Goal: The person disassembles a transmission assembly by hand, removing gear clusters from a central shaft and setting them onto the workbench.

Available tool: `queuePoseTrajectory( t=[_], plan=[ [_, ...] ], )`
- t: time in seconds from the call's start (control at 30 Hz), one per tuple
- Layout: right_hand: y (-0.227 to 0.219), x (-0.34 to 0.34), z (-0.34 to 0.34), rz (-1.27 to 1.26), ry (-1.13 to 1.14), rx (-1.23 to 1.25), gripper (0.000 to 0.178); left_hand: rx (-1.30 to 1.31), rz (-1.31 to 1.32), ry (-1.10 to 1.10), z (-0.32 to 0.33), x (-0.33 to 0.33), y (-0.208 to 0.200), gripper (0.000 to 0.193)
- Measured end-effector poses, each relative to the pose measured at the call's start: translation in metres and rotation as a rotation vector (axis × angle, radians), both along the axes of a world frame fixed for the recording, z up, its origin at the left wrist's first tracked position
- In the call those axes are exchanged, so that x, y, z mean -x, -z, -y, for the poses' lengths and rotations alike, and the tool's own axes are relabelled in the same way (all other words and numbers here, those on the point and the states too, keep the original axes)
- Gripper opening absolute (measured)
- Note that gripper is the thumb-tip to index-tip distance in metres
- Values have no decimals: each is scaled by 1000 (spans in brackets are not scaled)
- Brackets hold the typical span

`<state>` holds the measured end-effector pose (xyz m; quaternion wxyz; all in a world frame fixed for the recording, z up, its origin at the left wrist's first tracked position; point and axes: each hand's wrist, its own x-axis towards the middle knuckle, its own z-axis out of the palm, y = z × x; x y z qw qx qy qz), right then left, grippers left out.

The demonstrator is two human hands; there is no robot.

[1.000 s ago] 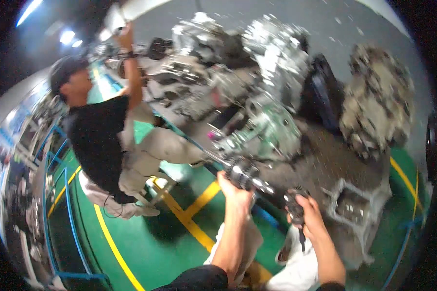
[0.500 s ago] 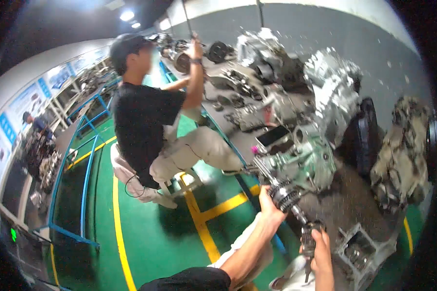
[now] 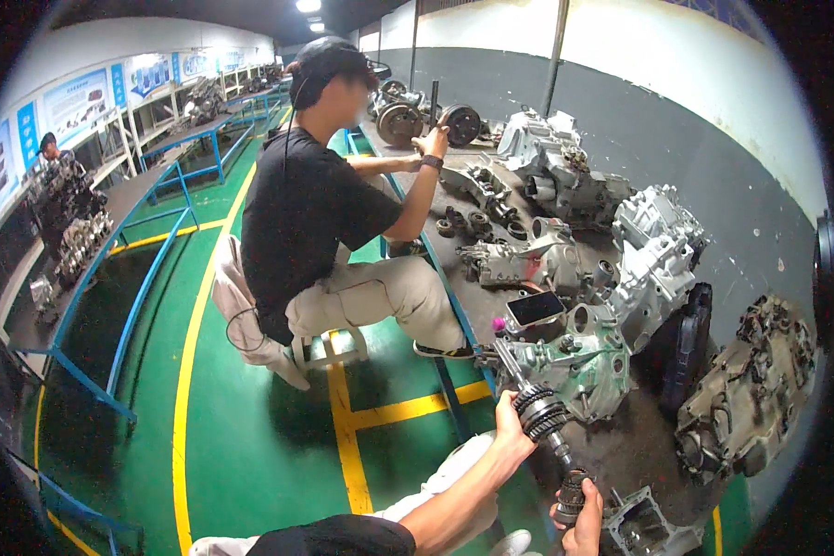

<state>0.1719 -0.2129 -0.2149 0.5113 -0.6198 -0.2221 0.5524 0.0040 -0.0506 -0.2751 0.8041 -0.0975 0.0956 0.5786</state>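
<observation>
A steel gear shaft (image 3: 540, 412) with dark toothed gears slants across the space in front of me. My left hand (image 3: 512, 428) is closed around it just below the upper gear cluster. Lower down, my right hand (image 3: 585, 526) grips the same shaft near its small end gear, fingers wrapped around it. Past the shaft's upper end lies a greenish metal gearbox housing (image 3: 591, 380) on the bench, with a phone (image 3: 535, 309) resting beside it. An open square metal casing (image 3: 647, 521) sits next to my right hand.
Along the dark workbench (image 3: 635, 426) stand silver gearbox housings (image 3: 658, 243), a brownish casing (image 3: 746, 389) and a black flat part (image 3: 690, 347). A co-worker (image 3: 324, 204) sits at the bench, holding a rod-like part. Blue-framed tables (image 3: 125, 361) are at left.
My view has swung and steadied, so the bench and co-worker appear shifted right. Both my hands keep hold of the gear shaft, which now sits slightly lower in the picture.
</observation>
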Motion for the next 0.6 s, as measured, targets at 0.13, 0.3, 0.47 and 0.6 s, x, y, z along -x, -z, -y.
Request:
queuePoseTrajectory(
  t=[0.13,0.3,0.47,0.6],
  plan=[
    [-7,5,-5,31,64,76,32,24,-24,-24,0,11,-6,44],
    [-29,12,-1,-63,107,102,31,42,-20,-49,1,11,-6,42],
    [-33,11,-2,-136,131,102,33,33,-9,-30,3,18,-19,43],
    [-26,2,-2,-148,83,94,34,64,-12,-46,1,20,-19,44]
  ],
)
